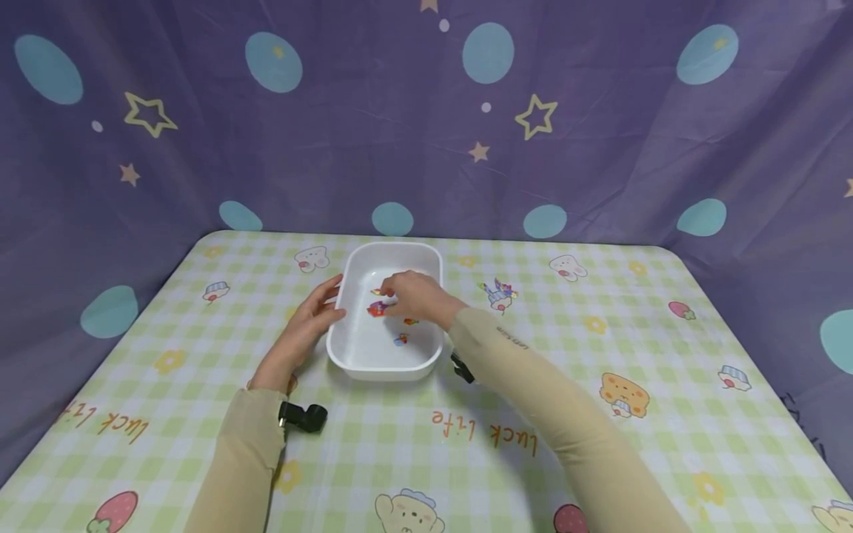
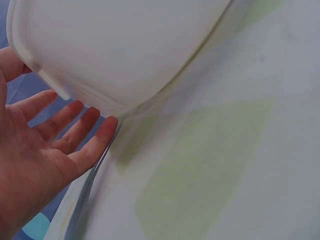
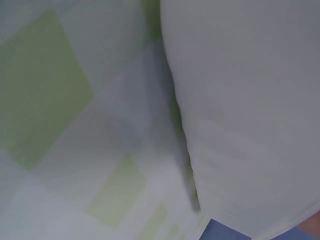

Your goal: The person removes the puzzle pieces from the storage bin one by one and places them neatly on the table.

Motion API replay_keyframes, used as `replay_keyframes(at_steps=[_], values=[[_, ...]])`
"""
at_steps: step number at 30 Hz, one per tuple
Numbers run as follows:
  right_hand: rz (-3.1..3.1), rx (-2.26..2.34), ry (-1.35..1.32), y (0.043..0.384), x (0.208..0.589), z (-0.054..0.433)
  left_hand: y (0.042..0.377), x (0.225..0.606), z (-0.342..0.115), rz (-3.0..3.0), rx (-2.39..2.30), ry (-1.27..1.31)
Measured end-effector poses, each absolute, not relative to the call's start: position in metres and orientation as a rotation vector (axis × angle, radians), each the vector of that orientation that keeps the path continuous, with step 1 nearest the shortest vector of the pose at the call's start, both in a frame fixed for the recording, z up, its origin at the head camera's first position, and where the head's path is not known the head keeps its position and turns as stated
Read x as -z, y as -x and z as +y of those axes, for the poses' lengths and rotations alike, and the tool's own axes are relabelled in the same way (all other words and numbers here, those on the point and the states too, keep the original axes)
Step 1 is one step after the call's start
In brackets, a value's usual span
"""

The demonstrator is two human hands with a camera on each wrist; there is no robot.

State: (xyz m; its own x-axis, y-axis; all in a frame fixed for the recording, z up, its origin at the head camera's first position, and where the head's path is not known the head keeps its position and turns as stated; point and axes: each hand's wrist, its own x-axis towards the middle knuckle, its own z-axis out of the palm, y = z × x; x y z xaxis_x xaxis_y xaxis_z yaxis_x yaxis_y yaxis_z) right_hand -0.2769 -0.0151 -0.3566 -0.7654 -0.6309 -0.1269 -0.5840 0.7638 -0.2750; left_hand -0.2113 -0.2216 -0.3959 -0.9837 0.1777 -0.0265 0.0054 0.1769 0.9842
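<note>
A white rectangular tub [image 1: 373, 355] stands on the table with several small bright pieces inside. Among them are a red and purple piece [image 1: 377, 309] and a blue and orange piece [image 1: 400, 340]; their kind is too small to make out. My left hand [image 1: 305, 329] rests against the tub's left wall, its fingers spread and loosely bent in the left wrist view. Inside the tub, my right hand [image 1: 420, 296] reaches down with bent fingers, thumb and fingertips beside the red and purple piece. Whether it pinches anything is hidden. The right wrist view shows mostly the tub's outer wall [image 3: 245, 110].
More small multicoloured pieces [image 1: 501, 289] lie on the cloth to the right of the tub. A green and white checked tablecloth [image 1: 373, 444] with printed cartoons covers the table. Behind it hangs a purple curtain [image 1: 400, 133].
</note>
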Motion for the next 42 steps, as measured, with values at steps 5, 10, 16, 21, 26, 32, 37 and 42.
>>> replay_keyframes(at_steps=[5, 10, 16, 21, 26, 32, 37, 42], values=[[2.726, 0.285, 0.955, 0.279, 0.36, -0.02, 0.211, 0.396, -0.222, 2.298, -1.924, -0.168], [2.715, 0.255, 0.946, 0.28, 0.363, -0.023, 0.211, 0.396, -0.221, 2.298, -1.925, -0.172], [2.734, 0.222, 0.971, 0.282, 0.368, -0.025, 0.211, 0.396, -0.222, 2.312, -1.92, -0.178], [2.738, 0.248, 0.977, 0.282, 0.369, -0.026, 0.211, 0.397, -0.221, 2.31, -1.923, -0.167], [2.736, 0.24, 0.984, 0.282, 0.369, -0.026, 0.212, 0.396, -0.222, 2.312, -1.922, -0.174], [2.752, 0.178, 0.978, 0.281, 0.369, -0.027, 0.214, 0.396, -0.222, 2.298, -1.937, -0.194], [2.739, 0.167, 0.964, 0.279, 0.368, -0.028, 0.213, 0.397, -0.223, 2.297, -1.926, -0.189], [2.742, 0.214, 0.975, 0.278, 0.366, -0.025, 0.212, 0.397, -0.222, 2.303, -1.925, -0.178]])
